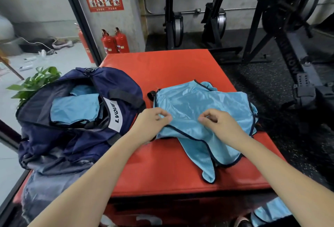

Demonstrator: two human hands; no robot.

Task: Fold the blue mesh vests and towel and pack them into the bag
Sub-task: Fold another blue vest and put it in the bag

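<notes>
The blue mesh vest point(204, 118) lies rumpled on the red mat point(162, 163), just right of the open navy bag point(75, 127). Both hands pinch its near dark-trimmed edge, left hand point(153, 123) and right hand point(219, 123) slightly apart. It looks light, limp and slippery; gripping the bound edges should hold best.

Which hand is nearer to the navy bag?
Left. The left hand pinches the blue mesh vest right beside the navy bag; the right hand is farther away.
</notes>
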